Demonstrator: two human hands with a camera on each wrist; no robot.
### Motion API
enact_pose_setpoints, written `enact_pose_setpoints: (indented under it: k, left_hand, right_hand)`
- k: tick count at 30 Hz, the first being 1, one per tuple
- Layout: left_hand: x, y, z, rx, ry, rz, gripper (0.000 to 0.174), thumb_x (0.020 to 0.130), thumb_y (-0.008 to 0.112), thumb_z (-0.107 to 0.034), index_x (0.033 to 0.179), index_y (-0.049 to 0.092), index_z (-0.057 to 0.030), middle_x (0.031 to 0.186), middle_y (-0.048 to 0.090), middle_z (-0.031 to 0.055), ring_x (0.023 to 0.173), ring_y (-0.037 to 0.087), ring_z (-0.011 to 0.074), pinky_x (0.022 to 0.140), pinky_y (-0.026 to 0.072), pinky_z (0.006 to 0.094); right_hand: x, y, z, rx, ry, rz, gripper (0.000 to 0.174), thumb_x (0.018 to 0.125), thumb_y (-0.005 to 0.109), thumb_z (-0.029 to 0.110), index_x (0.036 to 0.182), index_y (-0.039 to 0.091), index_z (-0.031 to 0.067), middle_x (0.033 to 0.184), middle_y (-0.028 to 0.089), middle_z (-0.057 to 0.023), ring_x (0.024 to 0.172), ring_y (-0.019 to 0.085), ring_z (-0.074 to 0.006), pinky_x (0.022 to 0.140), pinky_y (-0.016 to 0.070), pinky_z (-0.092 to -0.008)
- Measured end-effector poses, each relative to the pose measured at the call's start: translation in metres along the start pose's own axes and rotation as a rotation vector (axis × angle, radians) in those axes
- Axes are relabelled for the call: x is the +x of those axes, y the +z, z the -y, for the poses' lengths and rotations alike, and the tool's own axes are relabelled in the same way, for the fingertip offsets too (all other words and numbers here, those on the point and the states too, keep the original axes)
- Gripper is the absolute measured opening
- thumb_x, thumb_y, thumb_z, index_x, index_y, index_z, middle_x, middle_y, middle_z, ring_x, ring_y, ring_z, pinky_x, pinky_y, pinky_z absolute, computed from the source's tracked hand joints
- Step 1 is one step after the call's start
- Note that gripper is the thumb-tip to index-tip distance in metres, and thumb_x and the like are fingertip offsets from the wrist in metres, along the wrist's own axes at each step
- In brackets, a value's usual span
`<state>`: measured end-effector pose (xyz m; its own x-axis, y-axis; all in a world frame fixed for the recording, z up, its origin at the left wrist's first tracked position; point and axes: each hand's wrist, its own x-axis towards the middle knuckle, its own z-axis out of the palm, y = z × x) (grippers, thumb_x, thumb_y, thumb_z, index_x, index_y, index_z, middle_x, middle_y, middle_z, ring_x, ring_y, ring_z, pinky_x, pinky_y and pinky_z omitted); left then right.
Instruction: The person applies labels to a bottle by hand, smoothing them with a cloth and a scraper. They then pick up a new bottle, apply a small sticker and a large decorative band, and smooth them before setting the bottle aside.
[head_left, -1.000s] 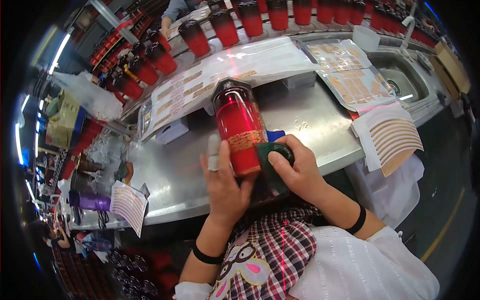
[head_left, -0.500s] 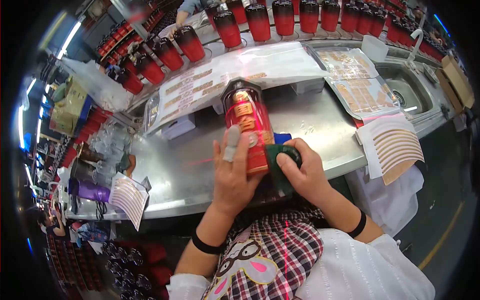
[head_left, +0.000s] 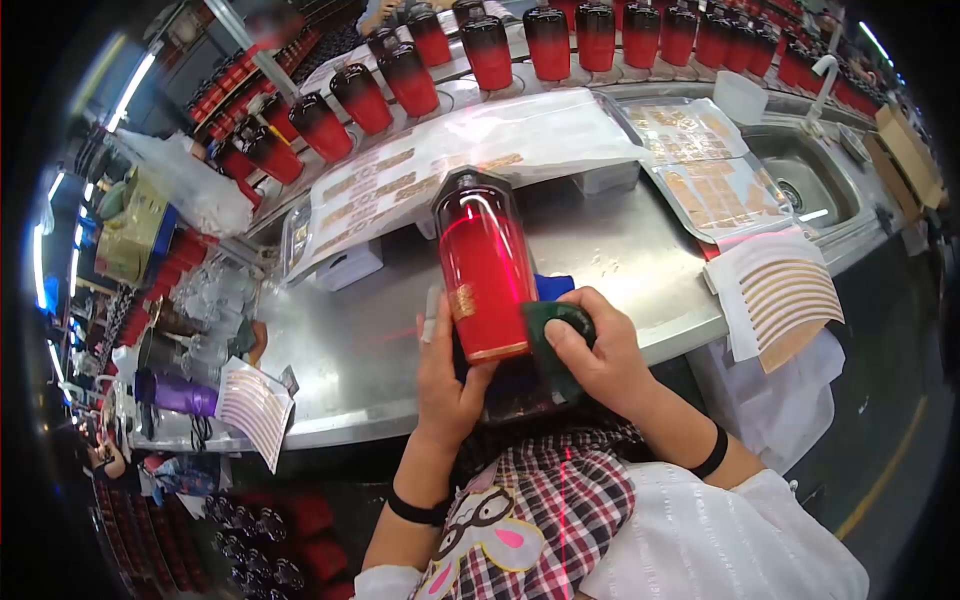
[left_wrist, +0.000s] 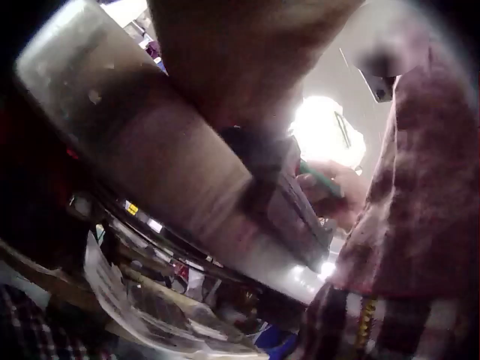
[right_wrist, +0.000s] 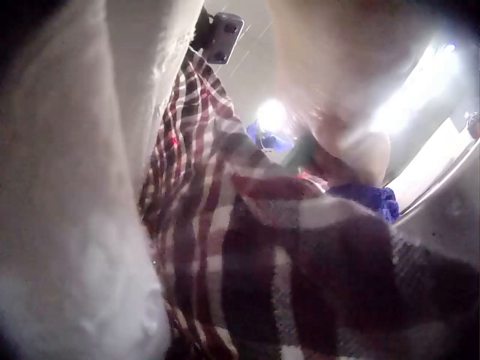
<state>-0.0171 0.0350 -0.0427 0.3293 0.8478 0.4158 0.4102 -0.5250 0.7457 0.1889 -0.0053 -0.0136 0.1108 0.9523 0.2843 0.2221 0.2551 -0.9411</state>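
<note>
A glossy red bottle with a black shoulder lies tilted in front of me in the head view, its base towards my body. A small patch of gold pattern shows at its left edge. My left hand holds the bottle near the base from the left, with a pale cover on one finger. In my right hand I grip a dark green pad, right at the bottle's lower right side. Both wrist views are mostly filled by forearm, sleeve and checked apron, with the bottle hidden there.
Behind the bottle stretches a white sheet of gold decals on the steel table. Trays of decals and a striped strip sheet sit to the right, near a sink. Red-black bottles line the back. Something blue lies beside the pad.
The bottle has turned about its length: gold pattern, then gold characters, faced up earlier, and now mostly plain red. My left hand has slid off its face to the left side.
</note>
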Motion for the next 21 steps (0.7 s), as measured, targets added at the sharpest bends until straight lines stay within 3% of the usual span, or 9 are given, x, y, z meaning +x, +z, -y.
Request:
enact_pose_setpoints:
  k: [4,6,9,10,13,14,16,19,21]
  left_hand:
    - [0.01,0.004,-0.02,0.355,0.214,-0.133,0.09,0.086,0.071,-0.041,0.15,0.025,0.0047,0.152,0.033,0.0269,0.142,0.029,0.0437,0.117,0.0116,0.057]
    - [0.015,0.001,-0.024,0.491,0.212,-0.032,0.09,0.087,0.07,-0.042,0.15,0.025,0.0042,0.152,0.032,0.0269,0.143,0.028,0.0425,0.118,0.0115,0.056]
    - [0.014,0.005,-0.013,0.467,0.217,-0.013,0.09,0.089,0.065,-0.047,0.151,0.024,0.0039,0.153,0.03,0.0266,0.144,0.028,0.0399,0.119,0.0116,0.0527]
    - [0.013,0.006,-0.011,0.438,0.209,-0.026,0.09,0.09,0.064,-0.048,0.151,0.024,0.0042,0.153,0.03,0.0265,0.144,0.028,0.0393,0.119,0.0114,0.052]
    - [0.011,0.005,-0.011,0.389,0.191,-0.041,0.089,0.091,0.061,-0.05,0.15,0.024,0.0056,0.153,0.031,0.027,0.144,0.027,0.0404,0.119,0.0117,0.0513]
    - [0.011,0.006,-0.01,0.381,0.188,-0.044,0.089,0.092,0.061,-0.05,0.15,0.024,0.0062,0.153,0.031,0.0274,0.144,0.027,0.0412,0.119,0.012,0.0513]
    - [0.008,0.007,-0.005,0.326,0.151,-0.054,0.089,0.092,0.059,-0.051,0.151,0.024,0.0057,0.155,0.029,0.026,0.145,0.026,0.0389,0.119,0.0147,0.0471]
    - [0.007,0.012,-0.003,0.202,0.114,-0.065,0.09,0.092,0.06,-0.052,0.151,0.023,0.0058,0.156,0.027,0.0254,0.146,0.025,0.0372,0.118,0.0179,0.0437]
    - [0.007,0.011,-0.004,0.172,0.103,-0.074,0.091,0.092,0.06,-0.052,0.151,0.023,0.006,0.156,0.027,0.0257,0.146,0.026,0.0373,0.119,0.0177,0.0437]
  right_hand:
    - [0.003,0.0,0.002,0.051,0.046,0.059,0.023,0.091,0.063,0.019,0.104,0.058,0.0002,0.079,0.063,-0.009,0.071,0.061,-0.0151,0.066,0.0505,-0.0302]
    - [0.002,-0.004,0.0,0.001,0.046,0.043,0.023,0.092,0.063,0.018,0.106,0.058,0.0003,0.081,0.064,-0.0073,0.073,0.061,-0.012,0.067,0.0504,-0.0293]
    - [0.002,-0.019,0.0,-0.102,0.058,0.085,0.024,0.091,0.061,0.016,0.11,0.058,0.0007,0.088,0.067,-0.0158,0.076,0.066,-0.0253,0.071,0.0517,-0.0363]
    - [0.001,-0.026,-0.006,-0.184,0.013,0.068,0.027,0.091,0.058,0.009,0.116,0.058,0.0008,0.1,0.066,-0.0215,0.092,0.065,-0.035,0.081,0.0514,-0.0394]
    - [0.002,-0.058,-0.011,-0.374,-0.19,-0.046,0.036,0.088,0.053,-0.001,0.124,0.057,0.0024,0.119,0.061,-0.0236,0.109,0.06,-0.0386,0.094,0.0478,-0.0411]
    - [0.005,-0.079,-0.007,-0.463,-0.252,-0.041,0.046,0.082,0.05,-0.009,0.125,0.058,0.0042,0.135,0.052,-0.0239,0.121,0.054,-0.0385,0.103,0.0431,-0.0418]
    - [0.026,-0.127,-0.003,-0.669,-0.296,-0.104,0.044,0.073,0.05,-0.015,0.109,0.068,0.0038,0.144,0.045,-0.0238,0.126,0.05,-0.039,0.108,0.0397,-0.0431]
    - [0.076,-0.234,-0.062,-1.183,-0.058,-0.109,0.037,0.075,0.055,-0.007,0.102,0.075,0.0074,0.143,0.047,-0.0222,0.125,0.049,-0.04,0.107,0.041,-0.0414]
    - [0.104,-0.281,-0.068,-1.359,0.416,-0.074,0.031,0.083,0.058,0.003,0.107,0.074,0.0136,0.137,0.053,-0.017,0.125,0.049,-0.0387,0.105,0.043,-0.0426]
